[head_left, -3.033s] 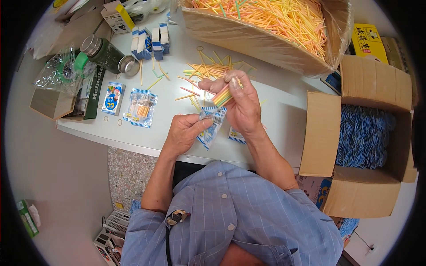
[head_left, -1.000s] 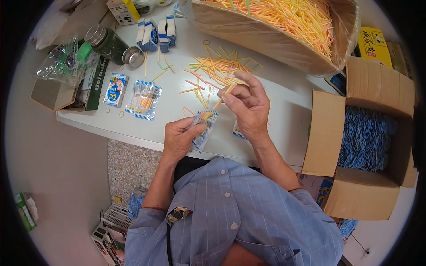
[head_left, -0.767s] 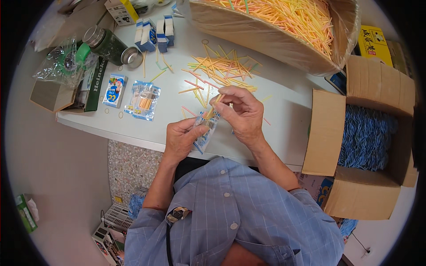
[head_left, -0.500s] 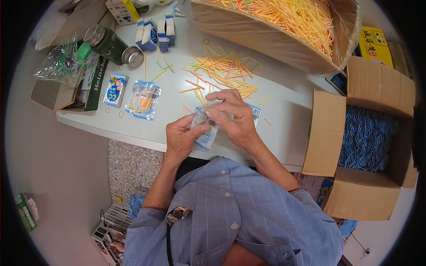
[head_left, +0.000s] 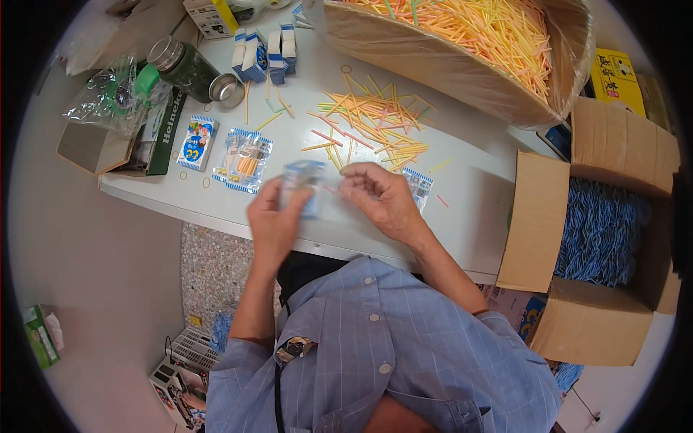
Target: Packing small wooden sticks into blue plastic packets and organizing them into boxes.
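Observation:
My left hand point(head_left: 274, 216) pinches a small clear packet with blue-and-white ends point(head_left: 303, 189), smeared by motion, over the table's near part. To its right my right hand point(head_left: 382, 200) has its fingers curled in, apart from the packet. At its thumb and fingertip shows the end of a thin pink stick point(head_left: 330, 190). Just beyond lies a loose pile of yellow, orange and pink sticks point(head_left: 375, 119). A clear packet point(head_left: 417, 186) lies partly behind my right hand. On the left are overlapping packets with sticks inside point(head_left: 244, 160) and a blue-and-white pack point(head_left: 195, 141).
A big lined carton of sticks point(head_left: 462, 43) stands at the back right. An open cardboard box point(head_left: 533, 224) holds blue netting-like bundles point(head_left: 599, 231). A dark flask point(head_left: 189, 72), a green box point(head_left: 167, 133) and blue-and-white bundles point(head_left: 249, 58) stand at the back left.
My left hand has moved left with the packet, away from my right hand. My right hand has drawn off the packet, its fingers now curled. The view has shifted slightly.

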`<act>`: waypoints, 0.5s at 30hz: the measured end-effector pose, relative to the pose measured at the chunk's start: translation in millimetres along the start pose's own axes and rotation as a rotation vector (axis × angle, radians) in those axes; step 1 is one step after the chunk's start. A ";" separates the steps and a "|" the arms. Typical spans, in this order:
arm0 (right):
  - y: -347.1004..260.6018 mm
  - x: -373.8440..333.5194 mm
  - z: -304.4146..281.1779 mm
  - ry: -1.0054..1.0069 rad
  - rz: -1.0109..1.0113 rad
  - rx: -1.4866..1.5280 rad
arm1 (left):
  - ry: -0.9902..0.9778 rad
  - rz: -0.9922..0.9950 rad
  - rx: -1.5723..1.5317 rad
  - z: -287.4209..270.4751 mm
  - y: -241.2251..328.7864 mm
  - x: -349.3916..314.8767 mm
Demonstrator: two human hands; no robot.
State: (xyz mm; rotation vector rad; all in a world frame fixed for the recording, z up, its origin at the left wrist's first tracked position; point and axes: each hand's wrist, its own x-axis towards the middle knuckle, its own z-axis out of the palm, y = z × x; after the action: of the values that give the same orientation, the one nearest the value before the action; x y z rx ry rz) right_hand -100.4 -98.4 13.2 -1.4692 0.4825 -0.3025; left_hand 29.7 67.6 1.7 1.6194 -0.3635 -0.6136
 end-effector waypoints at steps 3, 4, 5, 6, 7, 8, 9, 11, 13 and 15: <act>-11.0 1.7 -10.6 0.187 -0.155 -0.243 | 0.198 0.075 0.333 -23.9 12.0 24.9; -11.0 0.7 -17.9 0.239 -0.175 -0.276 | 0.255 0.164 0.609 -33.1 9.3 34.0; -11.0 -1.4 -26.2 0.313 -0.166 -0.258 | 0.308 0.253 0.884 -40.5 6.5 42.3; -8.6 -2.9 -36.1 0.390 -0.159 -0.241 | 0.299 0.393 1.042 -43.1 7.8 49.7; -3.2 -7.4 -46.6 0.471 -0.166 -0.237 | 0.288 0.397 1.034 -38.4 11.2 52.5; -1.5 -12.1 -56.7 0.482 -0.164 -0.244 | 0.405 0.570 1.132 -31.4 15.6 54.6; 0.5 -19.2 -64.7 0.557 -0.160 -0.290 | 0.524 0.743 1.225 -24.8 16.3 53.5; 8.3 -34.4 -77.6 0.641 -0.151 -0.343 | 0.396 0.818 0.907 -4.6 3.4 42.5; 19.2 -48.3 -87.7 0.690 -0.036 -0.331 | 0.070 0.378 0.749 45.5 5.9 10.8; 27.5 -55.6 -90.7 0.689 0.011 -0.305 | -0.095 0.515 0.829 95.9 3.8 2.3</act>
State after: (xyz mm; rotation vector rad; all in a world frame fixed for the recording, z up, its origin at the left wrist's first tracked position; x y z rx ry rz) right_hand -195.4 -148.5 -10.0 -1.6376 1.1271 -0.7615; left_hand -23.7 -12.1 -0.1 2.1519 -1.1768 -0.1281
